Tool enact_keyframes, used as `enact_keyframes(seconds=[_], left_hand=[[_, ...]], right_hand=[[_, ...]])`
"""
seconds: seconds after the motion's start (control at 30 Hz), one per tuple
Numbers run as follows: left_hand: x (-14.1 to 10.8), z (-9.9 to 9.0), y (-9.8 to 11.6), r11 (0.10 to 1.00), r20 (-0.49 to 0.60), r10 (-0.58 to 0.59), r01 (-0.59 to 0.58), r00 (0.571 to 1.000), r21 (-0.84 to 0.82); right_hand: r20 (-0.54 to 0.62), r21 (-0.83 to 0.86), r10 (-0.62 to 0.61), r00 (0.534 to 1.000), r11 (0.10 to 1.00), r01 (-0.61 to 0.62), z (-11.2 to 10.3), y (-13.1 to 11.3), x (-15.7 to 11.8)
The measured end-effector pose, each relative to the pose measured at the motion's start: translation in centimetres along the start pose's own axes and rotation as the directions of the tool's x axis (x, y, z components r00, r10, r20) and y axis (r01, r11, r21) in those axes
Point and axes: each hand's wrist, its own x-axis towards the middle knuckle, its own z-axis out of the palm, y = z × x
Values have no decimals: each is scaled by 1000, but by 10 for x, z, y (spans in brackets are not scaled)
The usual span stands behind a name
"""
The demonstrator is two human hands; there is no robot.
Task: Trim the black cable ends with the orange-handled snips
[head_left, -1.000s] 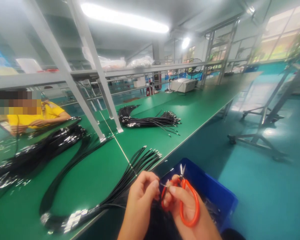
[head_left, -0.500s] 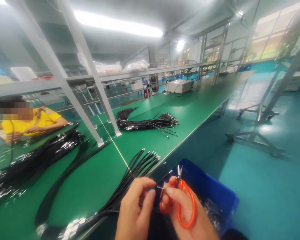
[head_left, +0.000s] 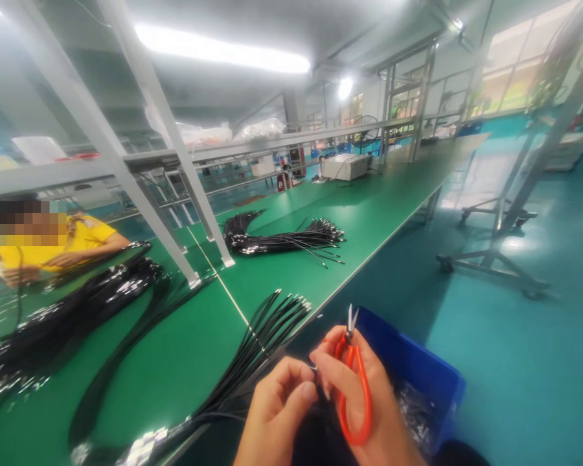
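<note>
The head-worn camera looks forward and down along the green table (head_left: 175,349), its near edge close below.

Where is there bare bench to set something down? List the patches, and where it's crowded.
Bare: the green bench between the curved cable run and the fanned cables; also right of the far bundle, towards the white box. Crowded: the left end, under the heaped cables, and the near edge beside the left hand.
</note>
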Motion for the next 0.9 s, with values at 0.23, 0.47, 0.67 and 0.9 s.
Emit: enact_keyframes(seconds=[0.23, 0.47, 0.67, 0.9], left_hand=[[1, -1, -2, 983, -25, -68, 63, 997, -174], [0, 0, -4, 983, -39, -101, 94, 994, -155], [1, -2, -5, 972, 22, -88, 91, 996, -215], [0, 5, -8, 985, -72, 3, -16, 997, -173]], right_hand=[[-68, -32, -10, 998, 999, 8, -9, 12, -1], [3, -316, -275, 961, 912, 262, -12, 6, 1], [222, -575, -440, 870, 662, 481, -19, 15, 2], [469, -659, -705, 532, 121, 742, -21, 18, 6]])
